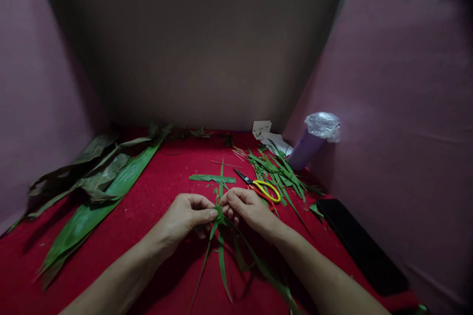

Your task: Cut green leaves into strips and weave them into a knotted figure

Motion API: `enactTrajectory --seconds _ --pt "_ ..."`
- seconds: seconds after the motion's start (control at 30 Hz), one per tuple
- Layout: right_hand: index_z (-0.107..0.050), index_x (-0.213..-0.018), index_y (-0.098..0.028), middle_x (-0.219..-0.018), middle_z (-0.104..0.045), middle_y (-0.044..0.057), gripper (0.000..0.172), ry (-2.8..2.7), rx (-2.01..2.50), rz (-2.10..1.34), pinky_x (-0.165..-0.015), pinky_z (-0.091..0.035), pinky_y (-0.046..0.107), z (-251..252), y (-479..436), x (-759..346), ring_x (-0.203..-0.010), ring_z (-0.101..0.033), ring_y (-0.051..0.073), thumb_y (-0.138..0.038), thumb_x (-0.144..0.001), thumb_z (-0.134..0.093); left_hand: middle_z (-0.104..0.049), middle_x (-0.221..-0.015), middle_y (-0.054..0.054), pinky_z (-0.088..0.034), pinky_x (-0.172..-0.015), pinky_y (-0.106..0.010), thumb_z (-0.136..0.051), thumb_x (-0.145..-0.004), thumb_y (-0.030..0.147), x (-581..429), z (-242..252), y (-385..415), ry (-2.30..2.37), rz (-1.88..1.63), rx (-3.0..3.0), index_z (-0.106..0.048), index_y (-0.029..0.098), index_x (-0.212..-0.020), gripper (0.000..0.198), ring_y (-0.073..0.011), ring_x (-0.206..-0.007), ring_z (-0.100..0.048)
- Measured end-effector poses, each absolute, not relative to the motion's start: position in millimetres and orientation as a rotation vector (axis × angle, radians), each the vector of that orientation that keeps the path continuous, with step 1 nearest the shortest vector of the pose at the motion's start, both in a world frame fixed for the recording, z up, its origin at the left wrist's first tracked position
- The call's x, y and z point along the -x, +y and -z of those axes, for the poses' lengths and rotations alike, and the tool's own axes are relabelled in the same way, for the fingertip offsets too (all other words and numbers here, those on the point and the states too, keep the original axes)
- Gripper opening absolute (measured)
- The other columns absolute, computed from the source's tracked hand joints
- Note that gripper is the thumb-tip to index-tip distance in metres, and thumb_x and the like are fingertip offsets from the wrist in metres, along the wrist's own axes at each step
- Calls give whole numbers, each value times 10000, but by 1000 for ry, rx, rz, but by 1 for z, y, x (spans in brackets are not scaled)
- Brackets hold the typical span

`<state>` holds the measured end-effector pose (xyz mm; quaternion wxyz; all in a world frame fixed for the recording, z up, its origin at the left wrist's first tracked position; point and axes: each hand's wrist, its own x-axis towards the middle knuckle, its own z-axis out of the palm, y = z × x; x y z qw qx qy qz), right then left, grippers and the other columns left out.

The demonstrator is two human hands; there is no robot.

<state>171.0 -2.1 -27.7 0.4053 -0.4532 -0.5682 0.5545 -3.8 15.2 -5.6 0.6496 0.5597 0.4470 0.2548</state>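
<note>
Between my two hands is a small bundle of green leaf strips (219, 216), folded or woven at its middle, with long loose ends trailing down toward me. My left hand (190, 216) pinches the bundle's left side between thumb and fingers. On the other side, my right hand (247, 206) has its thumb and fingertips closed at the bundle's upper right; exactly what they grip there is partly hidden. Just beyond my fingers, a broad leaf piece (207, 178) lies crosswise on the red cloth. Scissors (264, 189) with yellow and red handles rest past my right hand.
Large leaves (111, 182) are piled on the left of the red cloth (177, 157). Cut leaf strips (279, 170) lie to the right, near thin sticks (240, 152) and white papers (275, 142). A purple cylinder (306, 150) topped with clear plastic and a black flat object (362, 243) stand farther right.
</note>
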Motion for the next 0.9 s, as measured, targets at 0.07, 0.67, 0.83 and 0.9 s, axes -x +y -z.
enactTrajectory --seconds 0.07,0.67,0.83,0.9 --pt "-551 -751 -151 -627 -512 -19 387 -1473 1144 -1411 -458 -380 192 26 -3 -171 -503 -462 79 -533 -779 -495 -575 -481 22 -373 -429 -216 -679 -613 346 3 4 15 1040 -616 -1276 -590 138 -635 227 -94 -406 -496" --pt "-545 -694 -159 -604 -471 -45 106 -1557 1179 -1190 -469 -310 178 24 -11 -164 -523 -395 72 -245 -731 -595 -558 -461 32 -336 -441 -201 -755 -523 304 -1 5 14 1041 -748 -1258 -612 136 -598 233 -74 -414 -454" --pt "-585 -770 -155 -610 -515 -34 166 -1508 1084 -1399 -515 -350 200 23 -7 -171 -531 -443 82 -317 -739 -600 -594 -511 12 -394 -488 -221 -735 -564 314 3 7 16 1004 -743 -1223 -625 137 -614 214 -97 -451 -510" --pt "-607 -813 -150 -634 -537 -26 200 -1506 1049 -1445 -537 -356 208 18 -5 -176 -550 -460 85 -329 -724 -616 -587 -508 14 -395 -479 -222 -725 -579 318 5 7 18 1010 -742 -1203 -622 138 -621 212 -99 -441 -511"
